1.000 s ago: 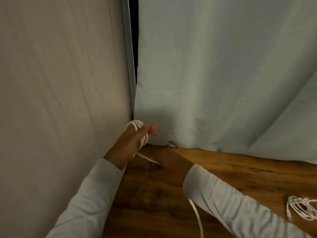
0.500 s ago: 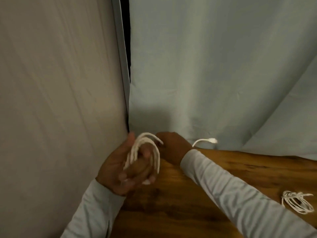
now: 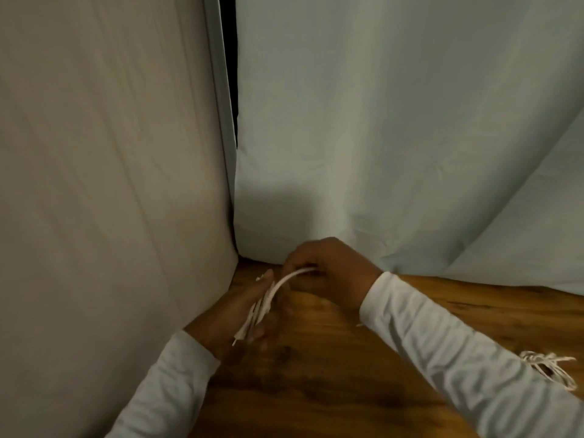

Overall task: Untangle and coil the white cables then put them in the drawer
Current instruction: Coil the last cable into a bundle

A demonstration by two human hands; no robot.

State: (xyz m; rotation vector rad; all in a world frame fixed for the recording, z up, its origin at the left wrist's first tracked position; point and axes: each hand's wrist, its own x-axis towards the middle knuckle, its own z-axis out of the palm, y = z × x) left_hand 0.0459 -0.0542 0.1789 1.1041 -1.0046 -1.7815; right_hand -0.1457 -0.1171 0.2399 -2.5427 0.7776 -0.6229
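Note:
A white cable [image 3: 262,306] lies in several loops across the palm of my left hand [image 3: 235,314], which holds the bundle low over the wooden table [image 3: 316,390] near its back left corner. My right hand [image 3: 328,267] is just to the right and above, pinching the cable's free end, which arcs from the bundle up into its fingers. A second white cable [image 3: 551,368], loosely coiled, lies on the table at the far right, partly hidden by my right sleeve. No drawer is in view.
A beige cloth panel [image 3: 104,184] stands close on the left. A pale grey-blue curtain [image 3: 395,137] hangs behind the table, with a dark gap between the two. Bare wood stretches between my forearms.
My left hand has lowered and turned, so the loops now lie flat along its palm. My right hand has moved over the bundle and drawn in the free end that stuck out to the right.

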